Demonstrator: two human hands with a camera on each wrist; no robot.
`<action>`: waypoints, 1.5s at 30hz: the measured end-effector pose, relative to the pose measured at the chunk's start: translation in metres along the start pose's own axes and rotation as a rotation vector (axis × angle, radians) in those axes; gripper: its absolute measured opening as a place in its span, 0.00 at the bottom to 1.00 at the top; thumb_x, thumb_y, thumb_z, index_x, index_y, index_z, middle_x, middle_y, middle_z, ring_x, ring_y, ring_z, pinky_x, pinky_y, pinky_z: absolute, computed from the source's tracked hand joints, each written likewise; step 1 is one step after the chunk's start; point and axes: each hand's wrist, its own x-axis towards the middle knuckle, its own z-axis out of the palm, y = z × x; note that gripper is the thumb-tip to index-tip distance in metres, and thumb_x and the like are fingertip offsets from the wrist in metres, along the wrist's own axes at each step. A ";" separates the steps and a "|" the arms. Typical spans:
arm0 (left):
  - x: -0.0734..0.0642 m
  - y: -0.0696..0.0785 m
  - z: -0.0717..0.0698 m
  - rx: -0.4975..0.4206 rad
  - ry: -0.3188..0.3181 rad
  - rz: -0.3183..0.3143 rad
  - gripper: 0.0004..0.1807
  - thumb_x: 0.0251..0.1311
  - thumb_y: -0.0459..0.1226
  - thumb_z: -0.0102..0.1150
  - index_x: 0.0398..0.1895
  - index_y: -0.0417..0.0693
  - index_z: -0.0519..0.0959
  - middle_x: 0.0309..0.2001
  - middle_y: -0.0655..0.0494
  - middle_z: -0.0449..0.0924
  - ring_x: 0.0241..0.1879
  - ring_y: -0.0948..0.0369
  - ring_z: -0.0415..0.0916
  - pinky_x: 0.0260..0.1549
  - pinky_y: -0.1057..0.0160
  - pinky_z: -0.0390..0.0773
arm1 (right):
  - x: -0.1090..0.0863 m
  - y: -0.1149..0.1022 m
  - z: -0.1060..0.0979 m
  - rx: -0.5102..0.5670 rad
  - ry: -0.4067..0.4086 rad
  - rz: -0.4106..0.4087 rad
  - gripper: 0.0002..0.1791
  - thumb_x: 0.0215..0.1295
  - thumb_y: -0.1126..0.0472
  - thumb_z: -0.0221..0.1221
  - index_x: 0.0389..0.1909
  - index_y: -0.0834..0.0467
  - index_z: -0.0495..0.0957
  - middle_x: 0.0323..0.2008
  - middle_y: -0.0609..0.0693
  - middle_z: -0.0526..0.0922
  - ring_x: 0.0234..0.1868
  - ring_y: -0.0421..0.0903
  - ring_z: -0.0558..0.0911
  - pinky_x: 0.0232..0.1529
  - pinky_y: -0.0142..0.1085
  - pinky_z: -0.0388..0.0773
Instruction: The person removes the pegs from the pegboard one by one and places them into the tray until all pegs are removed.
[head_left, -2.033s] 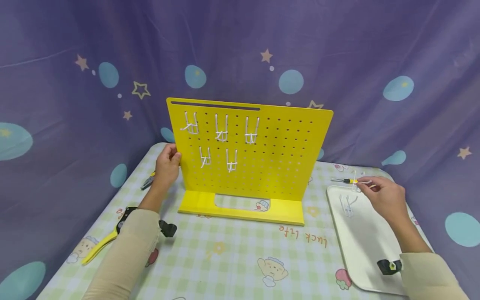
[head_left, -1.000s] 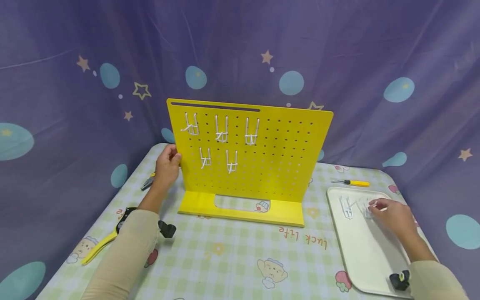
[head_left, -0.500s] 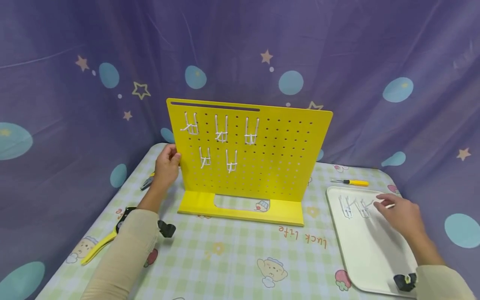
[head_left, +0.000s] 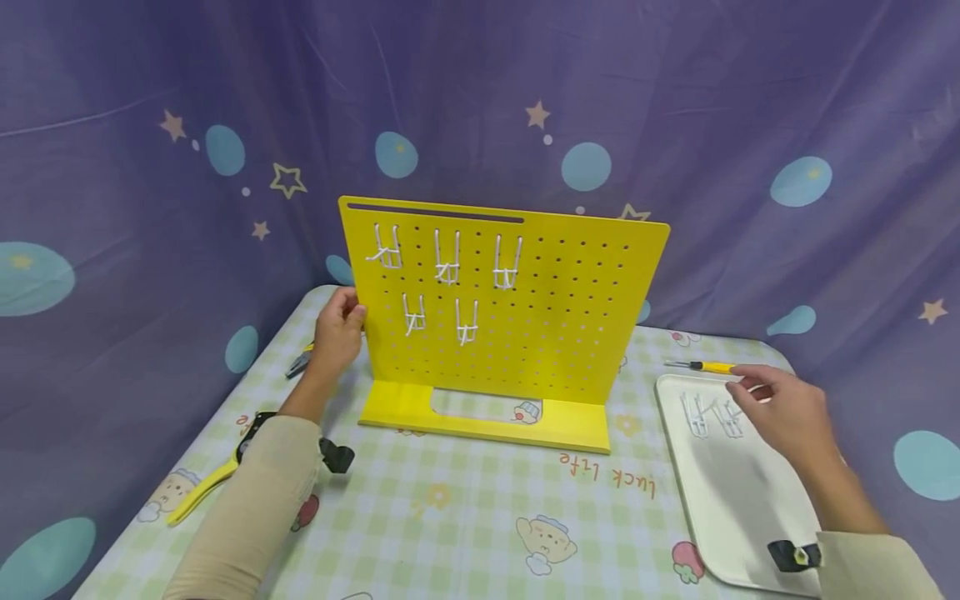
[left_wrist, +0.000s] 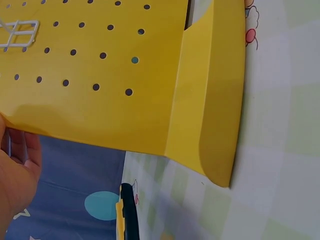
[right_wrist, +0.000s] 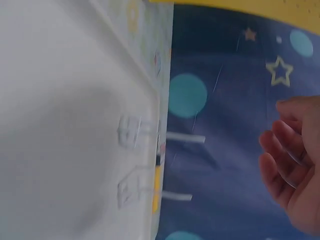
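Observation:
A yellow pegboard stands upright on its foot, with several white wire hooks hung in its left half. My left hand grips the board's left edge between thumb and fingers; the left wrist view shows fingers at that edge. Over the far end of a white tray, my right hand hovers with loosely bent fingers and nothing in them. Two white wire hooks lie side by side in the tray, a left hook and a right hook.
Behind the tray lies a screwdriver with a yellow handle. Pliers lie left of the board, and a yellow-handled tool is partly under the left forearm. A patterned curtain hangs behind the checked tablecloth.
My right hand has lowered a wire hook into the tray beside the other one and let go. It has since lifted and shifted slightly left. My left hand stays on the board.

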 end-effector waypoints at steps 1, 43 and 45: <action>0.000 0.000 0.000 -0.001 0.000 0.000 0.12 0.79 0.36 0.45 0.57 0.39 0.71 0.43 0.47 0.71 0.40 0.57 0.69 0.37 0.74 0.73 | 0.002 -0.006 0.002 0.012 0.001 -0.029 0.13 0.55 0.64 0.71 0.43 0.60 0.87 0.26 0.53 0.87 0.24 0.28 0.80 0.25 0.25 0.67; 0.003 -0.008 0.001 -0.025 -0.004 0.040 0.12 0.79 0.36 0.45 0.55 0.36 0.69 0.39 0.49 0.68 0.37 0.58 0.68 0.37 0.73 0.72 | 0.055 -0.198 0.111 0.311 -0.130 -0.279 0.10 0.63 0.59 0.70 0.45 0.54 0.88 0.32 0.48 0.87 0.29 0.41 0.83 0.28 0.33 0.79; 0.003 -0.007 0.001 -0.024 -0.004 0.038 0.12 0.79 0.37 0.45 0.55 0.37 0.69 0.39 0.50 0.68 0.37 0.57 0.68 0.37 0.73 0.72 | 0.058 -0.206 0.117 0.316 -0.125 -0.285 0.10 0.64 0.59 0.70 0.45 0.54 0.88 0.32 0.48 0.87 0.29 0.41 0.84 0.28 0.32 0.79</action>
